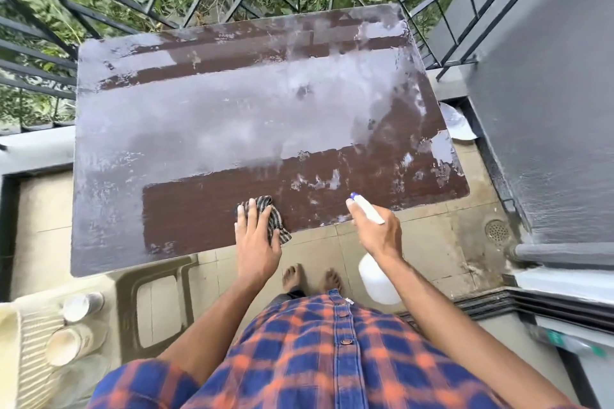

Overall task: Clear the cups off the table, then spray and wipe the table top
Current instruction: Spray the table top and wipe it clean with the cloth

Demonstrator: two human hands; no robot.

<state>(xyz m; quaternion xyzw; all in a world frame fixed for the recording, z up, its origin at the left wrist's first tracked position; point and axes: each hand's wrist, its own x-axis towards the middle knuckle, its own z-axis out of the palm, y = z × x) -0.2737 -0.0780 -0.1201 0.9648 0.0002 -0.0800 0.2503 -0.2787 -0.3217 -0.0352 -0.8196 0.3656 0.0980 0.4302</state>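
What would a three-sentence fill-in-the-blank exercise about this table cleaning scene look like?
The left hand presses a striped ____ onto the table top. The right hand grips a white spray bottle whose nozzle tip is ____. The two cups sit off the table top, on the person's ____ side.
Missing words: cloth, blue, left.
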